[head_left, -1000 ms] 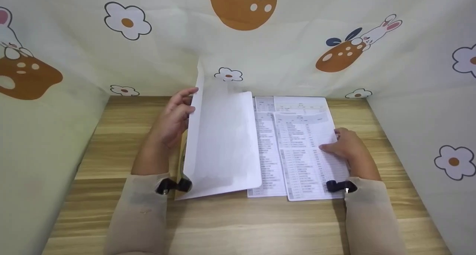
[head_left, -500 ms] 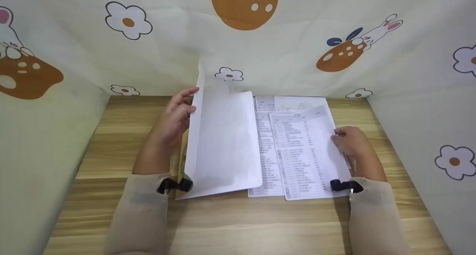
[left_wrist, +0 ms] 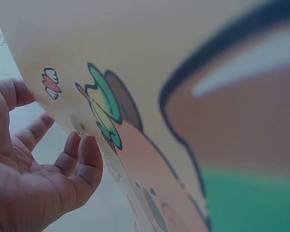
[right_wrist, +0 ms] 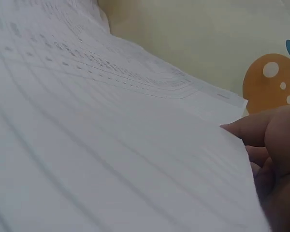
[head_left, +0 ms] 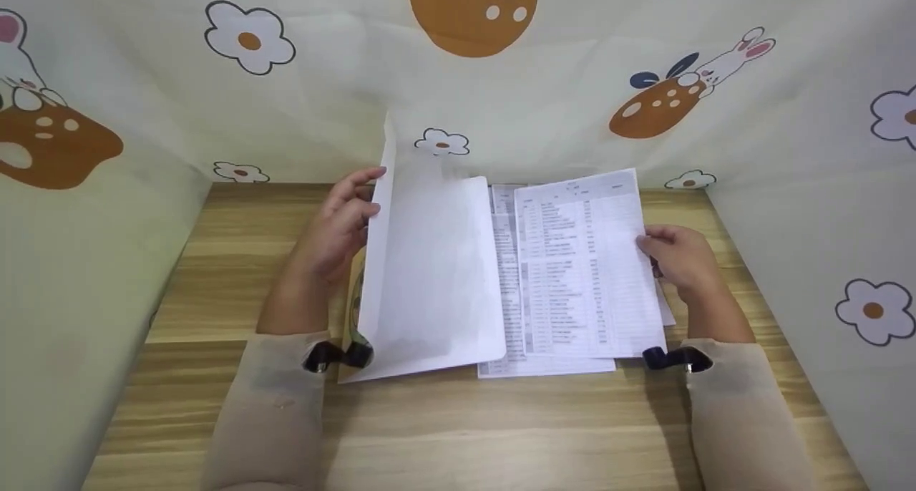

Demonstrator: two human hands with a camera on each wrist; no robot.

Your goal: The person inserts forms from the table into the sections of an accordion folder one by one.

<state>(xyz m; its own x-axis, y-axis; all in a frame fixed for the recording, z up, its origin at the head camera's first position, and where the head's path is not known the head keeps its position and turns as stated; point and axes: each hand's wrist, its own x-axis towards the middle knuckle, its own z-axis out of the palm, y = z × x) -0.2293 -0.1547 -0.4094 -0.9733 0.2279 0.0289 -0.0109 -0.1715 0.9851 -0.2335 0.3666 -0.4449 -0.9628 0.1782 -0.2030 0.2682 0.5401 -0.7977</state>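
Note:
My left hand [head_left: 330, 235] grips the left edge of a paper folder [head_left: 433, 276], whose plain white inside faces me in the head view. A cartoon print covers the folder's outer face [left_wrist: 150, 164] in the left wrist view, with my curled fingers at its edge. On the right, my right hand [head_left: 685, 260] pinches the right edge of a printed sheet [head_left: 562, 283] with lines of text and a ruled table. This sheet is raised and slightly bent in the right wrist view [right_wrist: 111, 145]. Beneath it lie other printed pages [head_left: 547, 368], mostly hidden.
The wooden table [head_left: 501, 434] carries the folder and pages. A cloth backdrop [head_left: 322, 69] with flowers, rabbits and orange shapes rises behind and at both sides. Small dark devices sit at the cuffs, the left one [head_left: 336, 355] close to the folder's lower corner.
My right hand has taken the top printed sheet by its edge and lifted it upward and slightly left, baring more of a page below. The left hand and folder have barely moved.

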